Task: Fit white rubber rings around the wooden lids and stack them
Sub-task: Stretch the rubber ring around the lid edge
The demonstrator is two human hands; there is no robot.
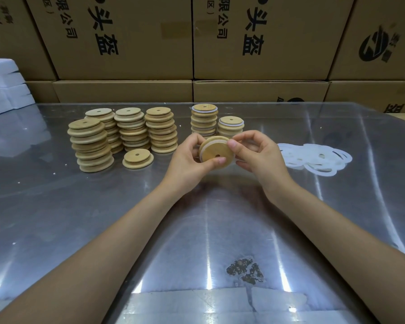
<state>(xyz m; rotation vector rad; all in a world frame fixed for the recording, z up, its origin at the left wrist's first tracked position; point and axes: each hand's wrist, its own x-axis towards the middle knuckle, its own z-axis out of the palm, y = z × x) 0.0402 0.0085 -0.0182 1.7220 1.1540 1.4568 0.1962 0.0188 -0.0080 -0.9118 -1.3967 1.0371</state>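
So both hands are holding one wooden lid (216, 153) up over the table (103, 218), tilted, white ring (205, 148) sitting round its groove. Left hand (189, 157) is gripping the lower edge, right hand (253, 152) fingers (232, 144) are pinching the top. Loose rings (313, 159) are lying just right.

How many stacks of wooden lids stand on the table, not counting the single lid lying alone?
6: four ringless stacks at left; two ringed stacks behind the hands, partly hidden.
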